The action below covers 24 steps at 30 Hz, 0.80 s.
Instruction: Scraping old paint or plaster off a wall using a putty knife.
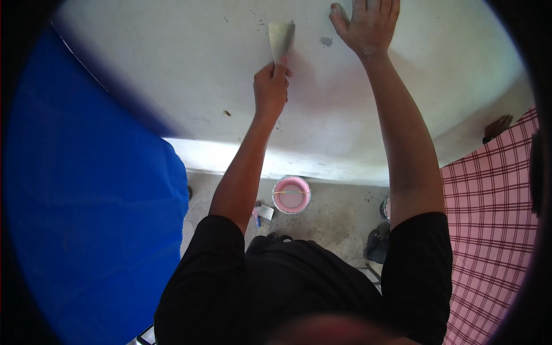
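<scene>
My left hand point(271, 88) grips the handle of a putty knife point(280, 39). Its wide metal blade points up and lies at or close to the pale wall point(207, 73); contact is hard to tell. To the right, my right hand point(373, 26) rests against the wall with its thumb spread, dusted with white specks, its fingertips cut off by the top rim. Between the two hands is a grey patch point(326, 42) on the wall. Small dark marks dot the surface left of the blade, and a brown hole or chip point(227, 113) shows lower down.
A pink bucket point(291, 179) stands on the concrete floor point(336, 220) by the wall's foot, beside a second scraper-like tool point(264, 211). Blue sheeting point(99, 194) hangs at left, pink checked cloth point(487, 224) at right. A dark object point(377, 243) lies near the right arm.
</scene>
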Motion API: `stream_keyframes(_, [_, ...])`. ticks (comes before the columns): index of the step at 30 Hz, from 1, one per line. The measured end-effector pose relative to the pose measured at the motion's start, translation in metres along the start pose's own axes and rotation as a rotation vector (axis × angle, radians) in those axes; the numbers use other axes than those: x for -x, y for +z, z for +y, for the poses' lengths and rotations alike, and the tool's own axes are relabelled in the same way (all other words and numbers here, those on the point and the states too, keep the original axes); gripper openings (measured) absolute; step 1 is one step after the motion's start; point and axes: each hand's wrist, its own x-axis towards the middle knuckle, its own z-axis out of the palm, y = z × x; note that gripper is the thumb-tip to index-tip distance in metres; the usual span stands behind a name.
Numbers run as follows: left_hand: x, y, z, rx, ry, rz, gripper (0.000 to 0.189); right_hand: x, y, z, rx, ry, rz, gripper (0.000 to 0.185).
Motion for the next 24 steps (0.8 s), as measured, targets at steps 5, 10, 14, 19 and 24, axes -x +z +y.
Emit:
stream_keyframes(5, [0.008, 0.008, -0.011, -0.006, -0.08, 0.01, 0.043, 0.0, -0.004, 0.003, -0.007, 0.01, -0.011, 0.069])
stream_keyframes(10, [-0.028, 0.011, 0.057, -0.015, 0.159, 0.006, 0.045, 0.0, 0.001, 0.003, 0.012, 0.013, -0.014, 0.069])
stream_keyframes(14, [-0.023, 0.005, 0.032, -0.011, 0.084, 0.012, 0.046, -0.003, -0.005, 0.003, 0.072, 0.009, -0.092, 0.069])
stream_keyframes(19, [0.002, 0.004, -0.03, -0.026, -0.143, -0.011, 0.052, 0.005, 0.01, 0.025, 0.064, -0.189, 0.103, 0.07])
stream_keyframes(24, [-0.025, 0.009, 0.069, -0.016, 0.071, -0.042, 0.049, -0.003, 0.005, 0.014, 0.08, -0.255, 0.134, 0.074])
